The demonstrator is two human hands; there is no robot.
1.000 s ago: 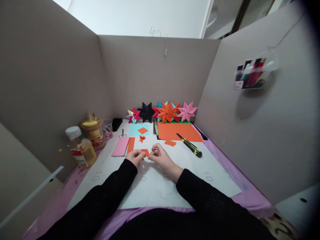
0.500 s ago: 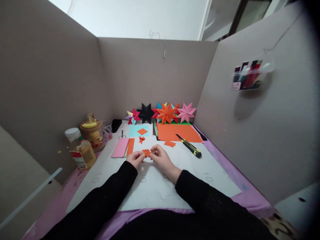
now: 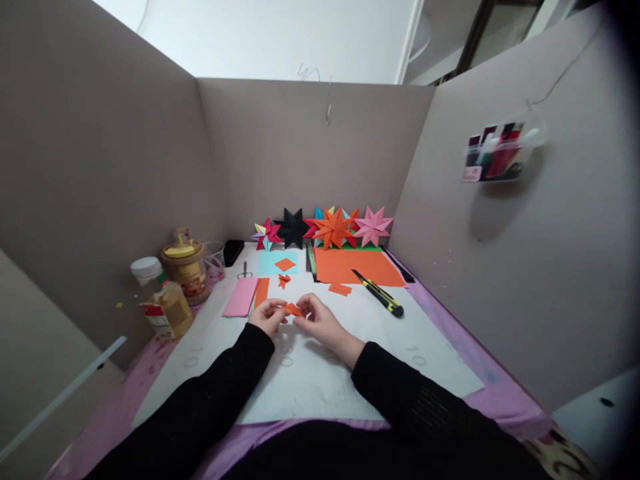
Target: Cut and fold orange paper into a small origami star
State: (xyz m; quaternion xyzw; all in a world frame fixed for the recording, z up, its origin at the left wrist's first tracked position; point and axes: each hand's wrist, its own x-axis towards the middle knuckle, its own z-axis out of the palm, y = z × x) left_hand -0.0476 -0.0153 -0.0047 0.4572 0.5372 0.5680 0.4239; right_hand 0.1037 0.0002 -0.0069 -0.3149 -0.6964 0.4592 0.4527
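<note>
Between my two hands is a small piece of orange paper (image 3: pixel 292 309), now folded into a low triangular shape. My left hand (image 3: pixel 269 316) pinches its left end, and my right hand (image 3: pixel 319 318) pinches the right end with thumb and fingers. Both hands are just above the white board (image 3: pixel 310 390). Beyond them lies a small folded orange piece (image 3: pixel 284 281). A flat orange square (image 3: pixel 285 265) rests on a light blue sheet (image 3: pixel 263 261). Small orange strips (image 3: pixel 340 289) lie to the right of my hands.
A yellow-black utility knife (image 3: pixel 377 293) lies at the right by orange sheets (image 3: pixel 360 265). Pink paper (image 3: pixel 241 297) and scissors (image 3: pixel 245 271) are at left, beside a bottle of amber liquid (image 3: pixel 170 310) and a jar (image 3: pixel 185 270). Paper stars (image 3: pixel 334 229) lean on the back wall.
The orange paper between my fingers has gone from a flatter, broader shape to a lower, folded one. My fingers have shifted slightly along its ends.
</note>
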